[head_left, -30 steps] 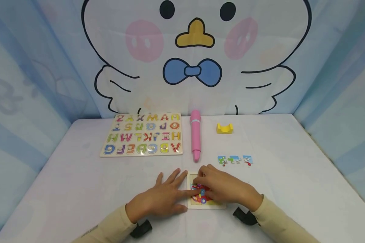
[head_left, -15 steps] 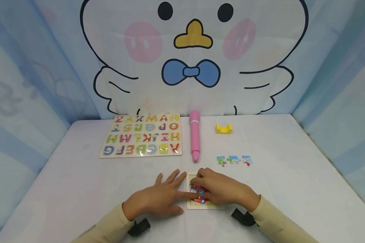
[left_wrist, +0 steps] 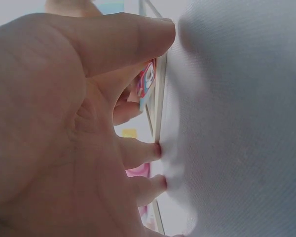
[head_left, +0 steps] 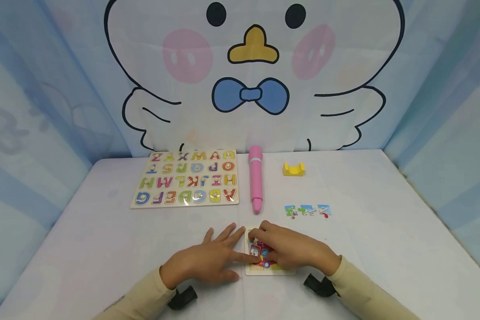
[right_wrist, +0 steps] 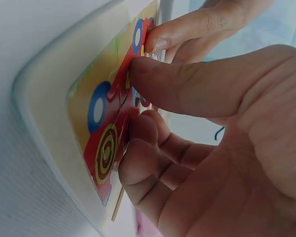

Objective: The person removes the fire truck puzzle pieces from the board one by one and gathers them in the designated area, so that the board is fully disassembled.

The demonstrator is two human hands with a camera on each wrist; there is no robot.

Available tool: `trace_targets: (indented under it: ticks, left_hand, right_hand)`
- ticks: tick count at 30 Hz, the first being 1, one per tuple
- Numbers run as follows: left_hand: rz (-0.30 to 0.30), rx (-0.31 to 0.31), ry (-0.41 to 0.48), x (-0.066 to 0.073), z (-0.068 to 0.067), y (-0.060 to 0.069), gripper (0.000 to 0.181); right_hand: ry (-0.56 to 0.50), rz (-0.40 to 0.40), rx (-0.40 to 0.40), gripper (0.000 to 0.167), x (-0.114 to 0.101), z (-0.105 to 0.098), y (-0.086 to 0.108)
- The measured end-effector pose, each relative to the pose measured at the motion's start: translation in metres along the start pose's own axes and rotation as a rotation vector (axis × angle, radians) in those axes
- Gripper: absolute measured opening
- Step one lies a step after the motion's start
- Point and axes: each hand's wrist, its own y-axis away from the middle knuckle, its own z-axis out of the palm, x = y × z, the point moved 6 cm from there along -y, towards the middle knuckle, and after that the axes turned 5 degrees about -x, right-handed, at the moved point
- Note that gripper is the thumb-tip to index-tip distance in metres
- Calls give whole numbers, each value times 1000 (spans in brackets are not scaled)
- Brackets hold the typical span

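A small jigsaw puzzle tray (head_left: 250, 270) with a pale wooden rim lies near the table's front. Its assembled pieces show a red vehicle with blue wheels (right_wrist: 98, 106). My left hand (head_left: 206, 263) is spread flat at the tray's left side, its index finger reaching over the rim onto the picture. Over the tray's right part, my right hand (head_left: 298, 248) has curled fingers and pinches a puzzle piece (left_wrist: 147, 79) with a printed face, which looks tilted in the left wrist view. The right thumb touches the red picture in the right wrist view. Right fingers hide the tray's upper part.
Several loose puzzle pieces (head_left: 308, 210) lie in a row beyond the right hand. Farther back are an alphabet board (head_left: 186, 179), a pink pen-shaped stick (head_left: 256, 180) and a yellow curved block (head_left: 294, 170). A printed curtain (head_left: 252, 129) stands behind the table.
My right fingertips have shifted slightly over the tray, and more of the piece with the face shows beside them. The left hand stays in nearly the same place.
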Motion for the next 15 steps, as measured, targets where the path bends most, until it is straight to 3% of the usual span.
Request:
trace_targets:
  ticks: [15]
  left_hand:
    - [-7, 2, 17, 0, 0, 1, 54]
  right_hand:
    - [-105, -125, 62, 18, -5, -3, -3]
